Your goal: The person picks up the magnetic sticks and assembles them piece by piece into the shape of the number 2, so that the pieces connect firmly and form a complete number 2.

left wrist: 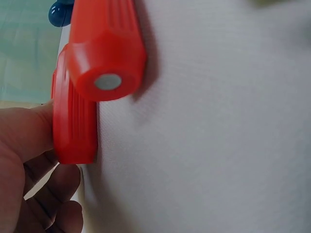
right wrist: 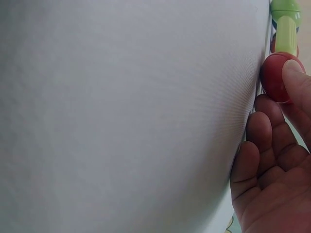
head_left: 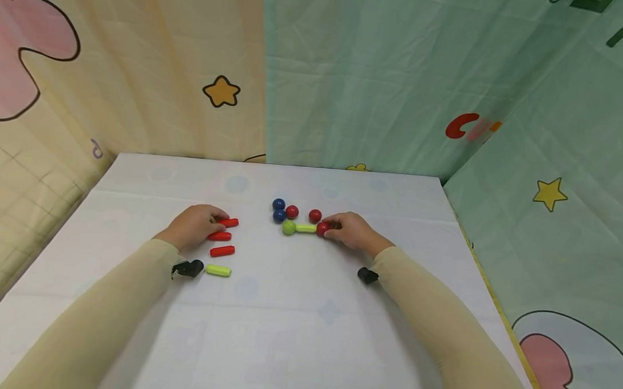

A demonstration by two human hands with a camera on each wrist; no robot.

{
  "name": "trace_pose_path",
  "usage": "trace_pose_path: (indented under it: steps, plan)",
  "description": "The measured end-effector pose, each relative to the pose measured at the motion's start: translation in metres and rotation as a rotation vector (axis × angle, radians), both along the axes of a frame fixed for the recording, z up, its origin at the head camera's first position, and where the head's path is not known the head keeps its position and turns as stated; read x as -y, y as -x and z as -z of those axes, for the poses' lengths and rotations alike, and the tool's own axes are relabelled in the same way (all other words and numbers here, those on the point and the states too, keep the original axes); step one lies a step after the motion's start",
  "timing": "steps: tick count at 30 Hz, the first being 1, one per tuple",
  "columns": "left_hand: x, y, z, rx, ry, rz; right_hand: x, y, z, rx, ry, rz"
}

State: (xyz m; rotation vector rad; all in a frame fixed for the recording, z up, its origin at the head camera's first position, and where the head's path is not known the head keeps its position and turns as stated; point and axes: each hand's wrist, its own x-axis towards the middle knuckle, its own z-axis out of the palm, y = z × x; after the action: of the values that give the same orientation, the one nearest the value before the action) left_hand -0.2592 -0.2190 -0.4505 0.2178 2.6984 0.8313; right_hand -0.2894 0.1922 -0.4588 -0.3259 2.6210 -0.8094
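In the head view my left hand (head_left: 199,225) pinches the farthest of three red rods (head_left: 230,222) between thumb and fingers. A nearer red rod (left wrist: 75,121) stands beside the thumb in the left wrist view and hides most of that grip. Closer still, another red rod (left wrist: 104,53) shows a silvery disc in its end. My right hand (head_left: 353,231) holds a red ball (right wrist: 277,77), thumb on top. This ball meets one end of a yellow-green rod (head_left: 306,228), whose other end meets a green ball (head_left: 288,227). All lie on the white table.
Two blue balls (head_left: 279,205) and a red ball (head_left: 292,211) cluster behind the green ball. Another red ball (head_left: 315,216) lies behind the held one. A loose yellow-green rod (head_left: 218,270) lies in front of the red rods. Printed curtains (head_left: 345,104) border the table's back.
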Motion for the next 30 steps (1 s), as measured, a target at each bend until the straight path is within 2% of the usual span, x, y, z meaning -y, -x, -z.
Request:
trace_pose_path:
  steps: [10, 14, 21, 30]
  plan:
    - [0.000, 0.002, 0.003, -0.008, 0.018, -0.002, 0.001, 0.000, 0.000, 0.015, 0.012, 0.006]
    - [-0.004, 0.000, 0.002, 0.001, -0.008, -0.014, 0.000, 0.000, 0.000, 0.011, 0.005, 0.007]
    - [-0.020, -0.004, -0.004, 0.014, -0.022, -0.025, 0.001, 0.001, 0.001, 0.006, 0.005, 0.005]
    - [-0.047, -0.005, -0.006, 0.014, -0.005, 0.021, 0.001, 0.001, 0.000, 0.014, -0.003, 0.012]
